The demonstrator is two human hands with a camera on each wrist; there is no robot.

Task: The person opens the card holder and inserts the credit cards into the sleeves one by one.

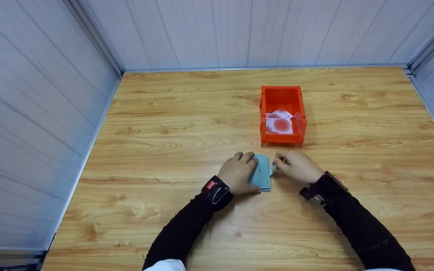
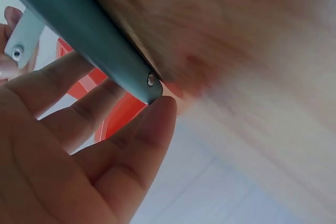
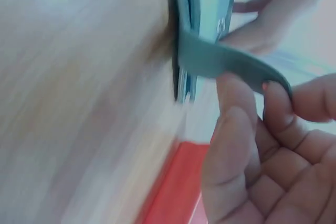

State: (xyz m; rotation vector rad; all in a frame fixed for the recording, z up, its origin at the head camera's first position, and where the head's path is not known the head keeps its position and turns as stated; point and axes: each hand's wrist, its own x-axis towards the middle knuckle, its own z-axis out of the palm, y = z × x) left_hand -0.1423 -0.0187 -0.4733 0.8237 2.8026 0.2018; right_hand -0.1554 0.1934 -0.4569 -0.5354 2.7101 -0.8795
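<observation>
A teal wallet lies on the wooden table, its spine side with metal rivets facing the left wrist view. My left hand grips it from the left, fingers over the far part and thumb at the near edge. From the wallet's right side sticks out a closing strap, undone, with a metal snap at its end. Thumb and finger of my right hand pinch the strap's free end. Layered edges of the wallet show beside the strap in the right wrist view.
An orange-red bin stands just beyond the hands, holding several white cards with red round prints. Pale panel walls rise behind the table and at both sides.
</observation>
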